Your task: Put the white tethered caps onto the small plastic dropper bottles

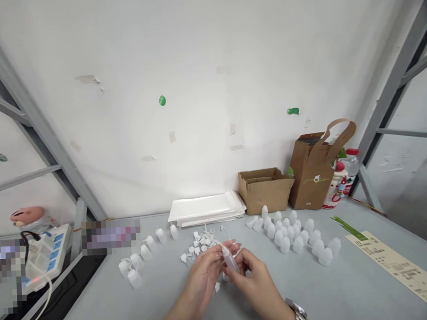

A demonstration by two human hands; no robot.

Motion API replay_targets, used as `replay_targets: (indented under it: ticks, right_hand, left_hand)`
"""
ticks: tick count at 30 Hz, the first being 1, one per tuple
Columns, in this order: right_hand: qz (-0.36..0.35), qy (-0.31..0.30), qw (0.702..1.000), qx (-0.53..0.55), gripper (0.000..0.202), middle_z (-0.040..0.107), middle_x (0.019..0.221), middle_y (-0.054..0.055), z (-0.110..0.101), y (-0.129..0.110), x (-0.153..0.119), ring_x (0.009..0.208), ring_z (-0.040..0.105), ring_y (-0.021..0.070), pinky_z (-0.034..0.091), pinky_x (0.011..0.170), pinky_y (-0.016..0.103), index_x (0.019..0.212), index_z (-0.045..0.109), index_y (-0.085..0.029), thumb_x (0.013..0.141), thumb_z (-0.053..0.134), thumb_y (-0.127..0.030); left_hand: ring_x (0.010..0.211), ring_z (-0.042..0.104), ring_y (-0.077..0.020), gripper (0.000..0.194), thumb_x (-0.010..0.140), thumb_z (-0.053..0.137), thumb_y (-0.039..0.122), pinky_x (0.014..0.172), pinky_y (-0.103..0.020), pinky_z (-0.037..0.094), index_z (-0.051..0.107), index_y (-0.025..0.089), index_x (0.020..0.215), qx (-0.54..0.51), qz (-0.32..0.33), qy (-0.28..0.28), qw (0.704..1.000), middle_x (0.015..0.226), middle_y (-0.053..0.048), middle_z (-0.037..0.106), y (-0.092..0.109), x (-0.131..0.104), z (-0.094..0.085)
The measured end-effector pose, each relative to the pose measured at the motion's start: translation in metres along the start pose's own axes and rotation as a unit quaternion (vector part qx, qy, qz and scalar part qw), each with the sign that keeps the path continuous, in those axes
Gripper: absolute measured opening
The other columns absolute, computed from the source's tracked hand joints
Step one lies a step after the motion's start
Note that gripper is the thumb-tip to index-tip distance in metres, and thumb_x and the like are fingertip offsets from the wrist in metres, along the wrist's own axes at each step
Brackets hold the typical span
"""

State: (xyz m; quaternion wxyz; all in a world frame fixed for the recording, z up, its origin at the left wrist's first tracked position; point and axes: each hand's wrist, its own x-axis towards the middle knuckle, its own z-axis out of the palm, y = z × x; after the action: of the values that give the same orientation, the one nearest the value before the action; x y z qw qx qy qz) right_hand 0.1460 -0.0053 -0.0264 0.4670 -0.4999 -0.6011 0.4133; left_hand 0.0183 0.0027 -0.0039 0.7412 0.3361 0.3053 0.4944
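A small translucent squeeze bottle (231, 263) with a white top is held tilted between both hands above the middle of the table. My right hand (257, 277) grips its body, thumb along the near side. My left hand (206, 272) closes around its upper end near the white top; some of its fingers are hidden behind the bottle. Loose white strap caps (202, 241) lie in a pile just beyond the hands, some partly covered by them. To the right stand several uncapped bottles (298, 244). Several capped bottles (134, 278) form a row at the left.
Flat white packets (205, 209) lie against the wall, beside an open cardboard box (268, 195) and a brown paper bag (309, 179). A printed paper strip (398, 265) is at the right. At the left are a black mat (68, 289) and a power strip (50, 257) with cables.
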Motion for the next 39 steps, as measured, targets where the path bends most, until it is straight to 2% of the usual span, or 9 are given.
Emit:
replay_targets:
  ticks: [4, 7, 14, 18, 24, 29, 35, 39]
  right_hand:
    - [0.013, 0.003, 0.999, 0.044, 0.024, 0.045, 0.053, -0.007, 0.001, 0.002, 0.001, 0.053, 0.040, 0.0100, 0.034, 0.052, 0.022, 0.058, 0.043, -0.019, 0.067, 0.063, -0.029]
    - [0.033, -0.008, 0.996, 0.086, 0.025, 0.047, 0.051, -0.007, 0.001, 0.004, 0.003, 0.051, 0.040, 0.0095, 0.033, 0.050, 0.022, 0.058, 0.044, -0.019, 0.065, 0.066, -0.029]
    - [0.060, -0.075, 0.974, 0.206, 0.034, 0.056, 0.052, -0.004, 0.000, 0.002, 0.007, 0.048, 0.048, 0.0099, 0.036, 0.049, 0.023, 0.056, 0.047, -0.018, 0.056, 0.075, -0.038]
    - [0.088, -0.114, 0.961, 0.238, 0.039, 0.055, 0.048, -0.004, -0.003, -0.004, 0.008, 0.042, 0.046, 0.0082, 0.034, 0.044, 0.021, 0.053, 0.046, -0.018, 0.051, 0.078, -0.040]
    - [0.121, -0.181, 0.920, 0.327, 0.025, 0.058, 0.049, -0.003, -0.012, -0.012, 0.006, 0.043, 0.047, 0.0071, 0.034, 0.048, 0.020, 0.057, 0.053, -0.015, 0.061, 0.074, -0.027]
    - [0.150, -0.232, 0.881, 0.384, 0.016, 0.059, 0.048, -0.002, -0.012, -0.009, 0.005, 0.040, 0.044, 0.0060, 0.031, 0.046, 0.019, 0.059, 0.059, -0.013, 0.064, 0.071, -0.021]
    - [0.163, -0.291, 0.842, 0.425, 0.012, 0.061, 0.051, 0.001, -0.010, 0.000, 0.005, 0.040, 0.048, 0.0069, 0.032, 0.046, 0.019, 0.064, 0.064, -0.009, 0.064, 0.069, -0.021]
    - [0.161, -0.319, 0.823, 0.442, 0.019, 0.061, 0.053, 0.002, -0.013, -0.002, 0.008, 0.042, 0.049, 0.0075, 0.036, 0.049, 0.020, 0.071, 0.068, -0.007, 0.068, 0.066, -0.026]
  left_hand:
    - [0.105, 0.056, -0.0262, 0.028, 0.070, 0.054, 0.018, 0.095, -0.037, 0.034, 0.067, 0.011, 0.093, -0.027, -0.014, 0.000, 1.000, 0.093, -0.012, 0.070, -0.001, 0.002, -0.001]
    - [0.099, 0.057, -0.0243, 0.030, 0.070, 0.052, 0.017, 0.086, -0.035, 0.039, 0.065, 0.012, 0.097, -0.040, -0.033, -0.002, 0.999, 0.093, -0.011, 0.068, -0.002, 0.004, -0.004]
    - [0.088, 0.058, -0.0215, 0.035, 0.072, 0.050, 0.018, 0.073, -0.030, 0.038, 0.062, 0.011, 0.104, -0.059, -0.059, -0.019, 0.996, 0.092, -0.011, 0.064, 0.000, 0.004, -0.006]
    - [0.083, 0.058, -0.0211, 0.038, 0.073, 0.049, 0.017, 0.069, -0.030, 0.039, 0.059, 0.011, 0.108, -0.067, -0.069, -0.037, 0.995, 0.089, -0.011, 0.063, 0.002, 0.003, -0.004]
    - [0.084, 0.058, -0.0187, 0.035, 0.072, 0.050, 0.013, 0.073, -0.029, 0.039, 0.060, 0.012, 0.105, -0.102, -0.072, -0.054, 0.991, 0.087, -0.009, 0.063, 0.004, 0.000, -0.003]
    - [0.070, 0.056, -0.0125, 0.032, 0.072, 0.053, 0.011, 0.066, -0.024, 0.039, 0.060, 0.013, 0.103, -0.115, -0.081, -0.059, 0.988, 0.081, -0.005, 0.060, 0.004, -0.002, -0.002]
    - [0.068, 0.056, -0.0123, 0.025, 0.071, 0.054, 0.009, 0.061, -0.023, 0.039, 0.062, 0.014, 0.093, -0.116, -0.084, -0.062, 0.988, 0.074, -0.003, 0.060, 0.003, -0.003, -0.001]
    - [0.068, 0.058, -0.0127, 0.018, 0.074, 0.054, 0.012, 0.063, -0.024, 0.042, 0.064, 0.014, 0.088, -0.104, -0.070, -0.027, 0.992, 0.076, -0.005, 0.063, -0.001, -0.001, -0.001]
